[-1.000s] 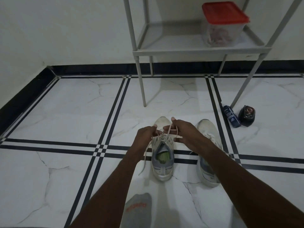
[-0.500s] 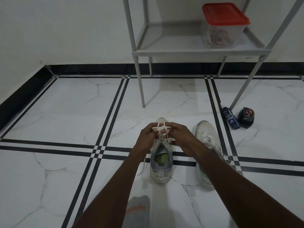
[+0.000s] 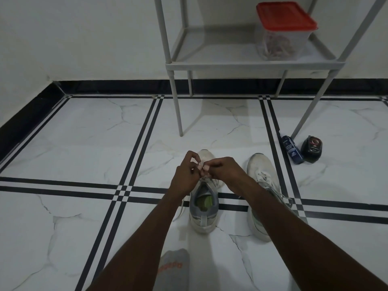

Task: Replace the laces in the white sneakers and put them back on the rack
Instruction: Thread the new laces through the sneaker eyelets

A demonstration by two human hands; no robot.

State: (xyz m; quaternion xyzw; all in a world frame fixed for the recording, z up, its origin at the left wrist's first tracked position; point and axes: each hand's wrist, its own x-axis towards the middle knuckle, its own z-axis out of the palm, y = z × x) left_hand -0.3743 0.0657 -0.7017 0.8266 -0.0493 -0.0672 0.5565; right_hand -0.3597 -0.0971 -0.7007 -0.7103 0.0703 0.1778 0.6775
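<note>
Presently the near white mesh sneaker (image 3: 203,206) stands on the tiled floor (image 3: 84,143), its white lace (image 3: 202,166) pinched by my left hand (image 3: 185,175) and right hand (image 3: 222,171); draw both loops evenly, keeping tension centred.

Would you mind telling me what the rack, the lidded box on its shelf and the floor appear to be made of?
Rack: probably painted metal, given its thin pale-grey tubular legs with a matte coat.
Box: likely plastic, with clear, slightly cloudy walls that show its contents and an opaque red lid.
Floor: looks like polished marble or marble-look tile, white with grey veining, black inlaid stripes and a soft sheen.
</note>
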